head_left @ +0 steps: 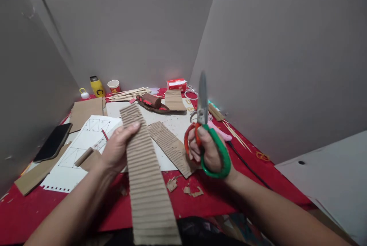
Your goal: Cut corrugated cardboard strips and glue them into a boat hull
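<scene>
Above a red table [57, 215], the left hand [117, 148] pinched a corrugated cardboard strip [146, 177]; the right hand [208, 150] gripped closed scissors [204, 123]; cutting cleanly would need the strip held taut.

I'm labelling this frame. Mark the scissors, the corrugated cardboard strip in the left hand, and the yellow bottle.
scissors [202, 102]: head view, on the shut blades.
corrugated cardboard strip [147, 177]: head view, on its ribbed middle.
yellow bottle [97, 87]: head view, on its yellow body.
</scene>
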`<state>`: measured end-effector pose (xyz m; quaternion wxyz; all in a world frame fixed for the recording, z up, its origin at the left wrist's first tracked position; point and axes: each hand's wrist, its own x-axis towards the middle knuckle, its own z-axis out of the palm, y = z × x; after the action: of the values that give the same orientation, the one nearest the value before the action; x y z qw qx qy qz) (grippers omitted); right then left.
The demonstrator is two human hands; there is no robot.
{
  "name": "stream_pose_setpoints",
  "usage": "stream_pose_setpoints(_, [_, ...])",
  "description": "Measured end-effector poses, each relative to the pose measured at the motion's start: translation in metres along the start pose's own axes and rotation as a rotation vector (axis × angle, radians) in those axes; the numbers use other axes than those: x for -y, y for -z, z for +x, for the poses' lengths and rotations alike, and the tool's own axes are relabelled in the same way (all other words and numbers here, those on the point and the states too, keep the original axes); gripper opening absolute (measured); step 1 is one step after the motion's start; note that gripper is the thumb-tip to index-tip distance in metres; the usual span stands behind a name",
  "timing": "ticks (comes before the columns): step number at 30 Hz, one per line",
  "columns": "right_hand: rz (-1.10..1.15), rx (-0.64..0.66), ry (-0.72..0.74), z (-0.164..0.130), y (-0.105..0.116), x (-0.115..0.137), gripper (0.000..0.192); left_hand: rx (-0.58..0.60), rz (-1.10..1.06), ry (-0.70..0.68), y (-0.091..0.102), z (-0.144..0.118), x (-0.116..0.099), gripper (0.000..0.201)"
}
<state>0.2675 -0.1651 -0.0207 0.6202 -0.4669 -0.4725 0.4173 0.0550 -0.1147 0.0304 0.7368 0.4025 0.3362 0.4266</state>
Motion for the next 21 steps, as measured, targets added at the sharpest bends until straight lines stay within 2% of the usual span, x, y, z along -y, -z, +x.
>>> stream_pose_setpoints(3, [0.076, -0.151, 0.027, 0.014, 0.009, 0.004, 0.043, -0.036, 0.073, 0.073, 0.01, 0.015, -0.015, 0.029])
stream_pose_setpoints(6, [0.099, -0.226, 0.039, 0.025, 0.014, 0.008, 0.039, -0.068, 0.239, 0.094, 0.013, 0.035, -0.02, 0.025])
stream_pose_setpoints(8, [0.1, -0.225, 0.037, 0.028, 0.015, 0.007, 0.038, -0.057, 0.341, 0.107, 0.01, 0.051, -0.021, 0.021])
stream_pose_setpoints(15, [0.012, -0.188, 0.072, 0.024, 0.015, 0.003, 0.046, 0.132, 0.604, 0.272, -0.02, 0.111, -0.02, 0.016])
stream_pose_setpoints(18, [0.031, -0.216, 0.058, 0.026, 0.016, 0.004, 0.041, 0.172, 0.626, 0.24, -0.033, 0.125, -0.014, 0.018])
stream_pose_setpoints(21, [0.114, -0.21, -0.002, 0.031, 0.013, 0.002, 0.034, 0.178, 0.599, 0.107, -0.046, 0.13, -0.008, 0.021])
